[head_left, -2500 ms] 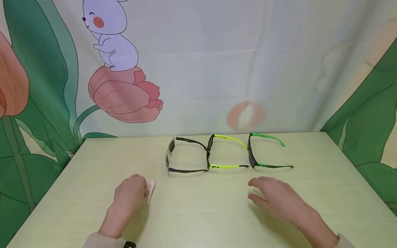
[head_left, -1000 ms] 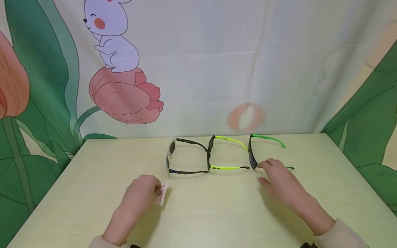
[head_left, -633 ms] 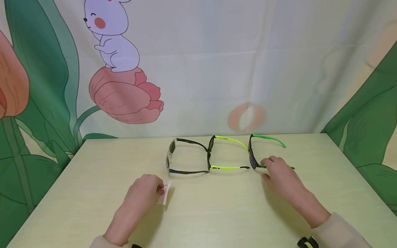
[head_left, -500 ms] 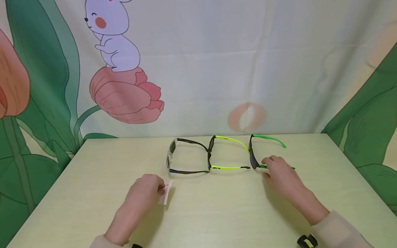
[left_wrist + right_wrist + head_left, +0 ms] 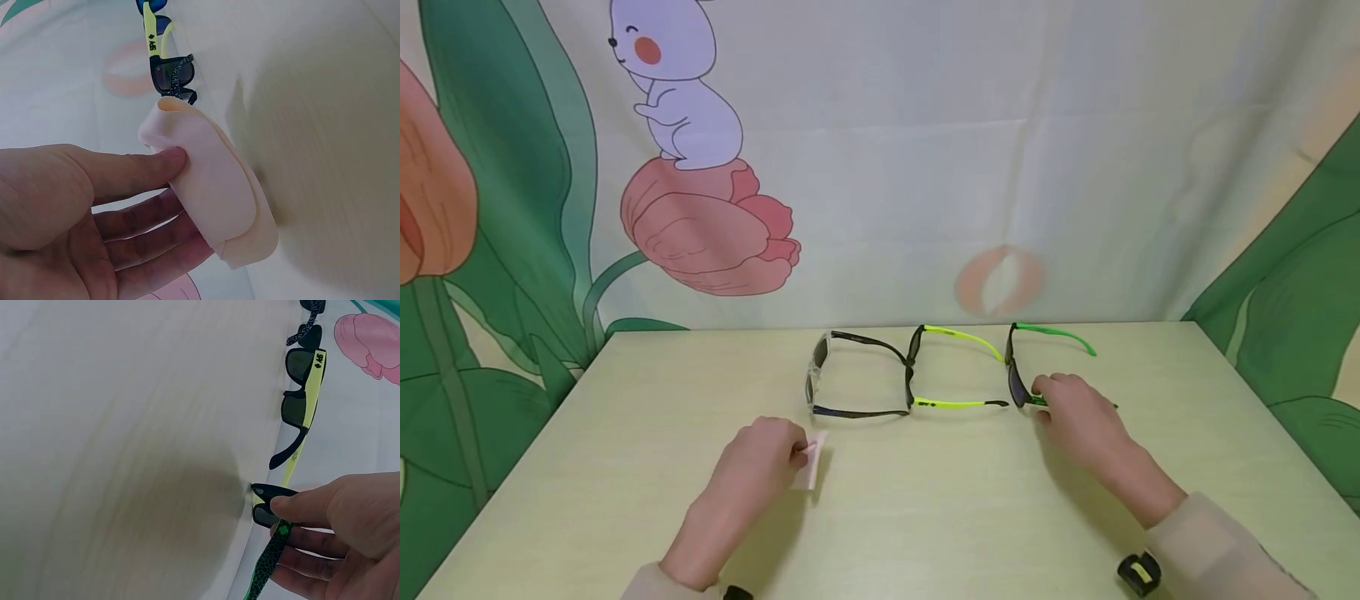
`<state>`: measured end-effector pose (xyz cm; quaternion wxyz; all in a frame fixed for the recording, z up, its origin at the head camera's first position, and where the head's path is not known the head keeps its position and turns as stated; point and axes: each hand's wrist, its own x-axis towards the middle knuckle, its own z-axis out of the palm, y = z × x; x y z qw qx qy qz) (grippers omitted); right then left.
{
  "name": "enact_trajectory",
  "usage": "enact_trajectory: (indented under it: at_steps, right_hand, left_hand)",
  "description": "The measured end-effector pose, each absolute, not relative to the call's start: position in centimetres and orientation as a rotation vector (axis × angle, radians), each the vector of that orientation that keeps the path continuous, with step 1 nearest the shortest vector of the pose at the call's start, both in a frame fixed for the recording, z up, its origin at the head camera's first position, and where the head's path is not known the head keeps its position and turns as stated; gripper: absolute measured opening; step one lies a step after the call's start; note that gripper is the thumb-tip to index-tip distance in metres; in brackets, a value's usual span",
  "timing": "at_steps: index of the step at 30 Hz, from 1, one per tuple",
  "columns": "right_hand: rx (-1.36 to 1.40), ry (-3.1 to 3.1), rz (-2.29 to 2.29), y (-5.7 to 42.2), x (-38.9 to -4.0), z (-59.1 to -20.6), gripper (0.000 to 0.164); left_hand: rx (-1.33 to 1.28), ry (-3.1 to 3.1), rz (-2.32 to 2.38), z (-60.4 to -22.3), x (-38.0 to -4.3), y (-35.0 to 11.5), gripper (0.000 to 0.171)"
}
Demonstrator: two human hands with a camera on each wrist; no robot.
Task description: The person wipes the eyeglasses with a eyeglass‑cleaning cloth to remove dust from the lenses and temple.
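Observation:
My left hand [image 5: 763, 458] pinches a folded pale pink cloth [image 5: 212, 181] between thumb and fingers, above the table's front left part. On the right, my right hand [image 5: 1082, 421] holds the near temple [image 5: 270, 559] of the sunglasses with green temples [image 5: 1017, 385], thumb by the hinge. Part of that temple is hidden behind the fingers in the head view. To their left stand dark sunglasses with neon yellow temples [image 5: 951, 405]. Clear-framed sunglasses with dark patterned temples [image 5: 859, 413] end the row, nearest the cloth.
All three pairs stand unfolded in a row near the back edge of the pale wooden table [image 5: 910, 525]. Behind it hangs a curtain [image 5: 880, 167] printed with a rabbit and flowers. A black wrist device [image 5: 1139, 573] shows by the right sleeve.
My right hand has moved from in front of the row to the green-templed sunglasses and grips the near temple. My left hand has carried the cloth to the right.

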<state>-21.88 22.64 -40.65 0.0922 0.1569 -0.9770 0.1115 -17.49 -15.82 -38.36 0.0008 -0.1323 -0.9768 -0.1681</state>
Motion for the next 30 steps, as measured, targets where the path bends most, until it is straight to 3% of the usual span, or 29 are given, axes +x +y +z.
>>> enact_trajectory:
  at_steps: [30]
  right_hand:
    - [0.543,-2.748,0.172,23.5,-21.9,-39.6,0.012]
  left_hand:
    - [-0.462,-3.043,-0.544,-38.5,-17.5,-15.1,0.031]
